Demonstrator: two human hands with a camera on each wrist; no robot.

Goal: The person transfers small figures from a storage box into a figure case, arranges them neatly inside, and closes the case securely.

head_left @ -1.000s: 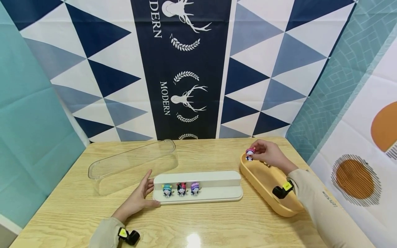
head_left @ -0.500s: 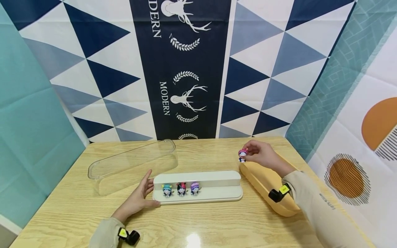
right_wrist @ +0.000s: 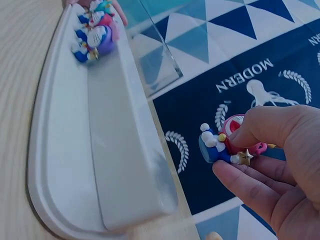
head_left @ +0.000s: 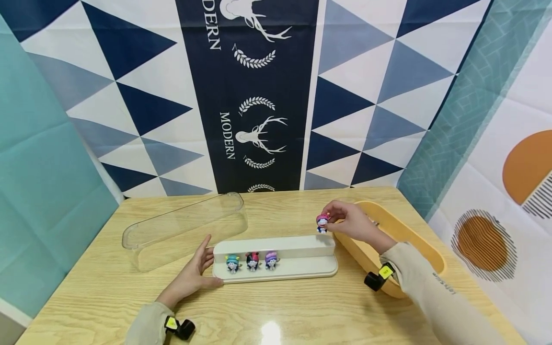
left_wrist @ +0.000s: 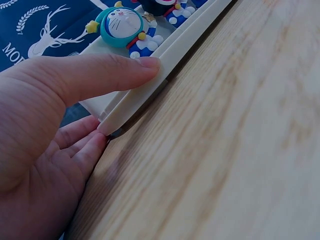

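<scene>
Pink-hatted figurine (head_left: 322, 223) held aloft near the right end of a white stand (head_left: 304, 270).
Head view: the right hand (head_left: 351, 221), thumb and fingers pinching the figurine, has travelled leftward from the orange tray (head_left: 424, 242), whose far rim now shows; from where I stand, three figurines (head_left: 252, 262) sit in a row on the stand's lower step, unmoved, and the left hand (head_left: 194, 273) likewise keeps its place at the left end, a clear cover (head_left: 185, 235) behind. Left wrist view: the thumb lies on the stand's edge beside the teal-hatted figurine (left_wrist: 121, 25); fingertips touch the corner, gripping it. Right wrist view: the thumb opposes the fingers across the pinched figurine, apart from the stand.
</scene>
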